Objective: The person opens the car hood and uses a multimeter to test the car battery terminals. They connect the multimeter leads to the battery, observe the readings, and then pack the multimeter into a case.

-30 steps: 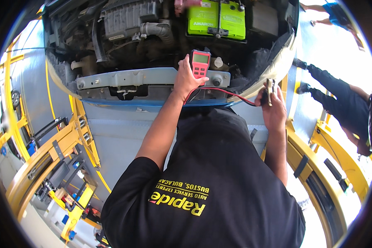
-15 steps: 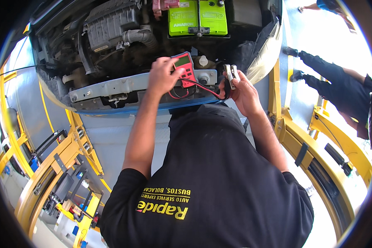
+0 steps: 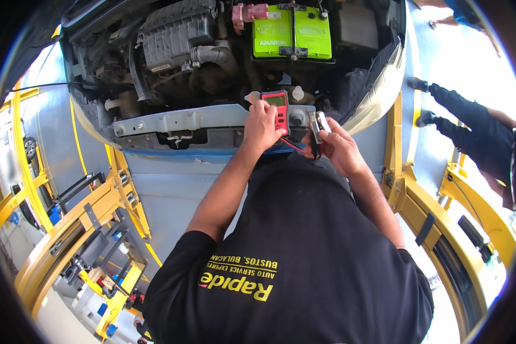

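Observation:
A red handheld battery tester with a small greenish screen is at the front crossbar of a car's engine bay. My left hand grips its left side, fingers curled at the upper edge and thumb near the bottom. Beside it, my right hand is closed around metal battery clamps, which point up toward the engine. A red cable runs from the tester's lower end toward the clamps. Part of the cable is hidden by my right hand. Farther in sits a bright green car battery, strapped down by a black bracket.
A black air filter box lies left of the battery. The grey crossbar spans the bay's front. Yellow lift arms stand on both sides. A person in dark clothes is at the right, and another is partly visible at the upper right.
My left hand has shifted from loosely spread fingers to a grip on the tester. In the picture, the car and battery sit lower and farther right. My right hand keeps the clamps.

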`<control>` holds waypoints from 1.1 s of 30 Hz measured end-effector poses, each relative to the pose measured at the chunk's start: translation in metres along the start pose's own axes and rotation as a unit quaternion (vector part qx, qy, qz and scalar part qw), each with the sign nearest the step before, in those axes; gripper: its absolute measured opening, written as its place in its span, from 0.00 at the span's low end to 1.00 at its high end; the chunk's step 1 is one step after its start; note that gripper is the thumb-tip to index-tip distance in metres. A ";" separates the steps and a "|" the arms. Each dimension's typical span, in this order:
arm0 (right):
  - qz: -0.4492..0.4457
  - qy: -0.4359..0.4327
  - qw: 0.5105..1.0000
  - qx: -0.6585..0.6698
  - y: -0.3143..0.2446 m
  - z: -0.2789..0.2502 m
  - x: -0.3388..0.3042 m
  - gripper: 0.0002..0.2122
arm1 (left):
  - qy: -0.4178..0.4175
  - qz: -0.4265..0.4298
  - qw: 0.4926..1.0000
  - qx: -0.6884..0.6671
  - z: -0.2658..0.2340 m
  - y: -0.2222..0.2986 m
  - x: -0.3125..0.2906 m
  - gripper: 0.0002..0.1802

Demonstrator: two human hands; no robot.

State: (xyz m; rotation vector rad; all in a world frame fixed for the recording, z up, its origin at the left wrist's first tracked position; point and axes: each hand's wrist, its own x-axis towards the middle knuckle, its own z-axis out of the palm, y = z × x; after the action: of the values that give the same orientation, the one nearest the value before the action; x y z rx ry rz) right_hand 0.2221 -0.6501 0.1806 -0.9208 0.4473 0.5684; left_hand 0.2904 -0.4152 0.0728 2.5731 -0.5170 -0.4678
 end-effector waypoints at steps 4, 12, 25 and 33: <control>0.012 0.005 1.000 -0.016 0.005 0.003 0.011 0.16 | 0.092 0.030 0.994 -0.056 -0.001 0.001 -0.013 0.30; 0.017 0.008 0.999 -0.033 0.000 0.031 0.042 0.15 | -0.126 -0.056 0.752 -0.644 -0.060 0.055 -0.021 0.25; 0.002 0.102 0.995 -0.010 -0.038 0.014 0.005 0.21 | 0.261 -0.210 0.674 -0.658 -0.138 -0.051 -0.043 0.09; -0.019 0.143 0.989 -0.011 -0.042 -0.005 0.006 0.25 | 0.354 -0.252 0.728 -0.530 -0.185 -0.101 -0.055 0.09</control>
State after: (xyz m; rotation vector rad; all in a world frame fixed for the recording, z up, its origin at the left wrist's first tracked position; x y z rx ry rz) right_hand 0.2528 -0.6728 0.2002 -1.0341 0.6815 0.4070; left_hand 0.3456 -0.2394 0.1878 1.4889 0.6096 0.1097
